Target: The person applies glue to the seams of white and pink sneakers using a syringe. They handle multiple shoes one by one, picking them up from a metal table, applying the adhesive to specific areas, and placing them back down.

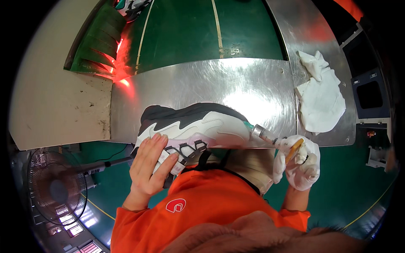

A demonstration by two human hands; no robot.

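A white sneaker (228,128) with a black sole and pale lilac panels lies on its side at the front edge of the metal worktop, its sole turned away from me. My bare left hand (149,164) wraps round its heel and collar, near the black lace loops. In a white glove, my right hand (298,162) grips a slim brush-like tool (265,134) with a metallic front end. Its greenish tip meets the toe of the sneaker. A yellow-brown piece (294,151) shows between the gloved fingers; whether it belongs to the tool, I cannot tell.
Beyond the metal worktop (202,84) runs a green conveyor belt (181,38) with pale lines. Another shoe (133,8) sits by a slitted green curtain (95,40) lit red. White cloths (322,101) lie at the right. A fan (59,189) stands at the lower left.
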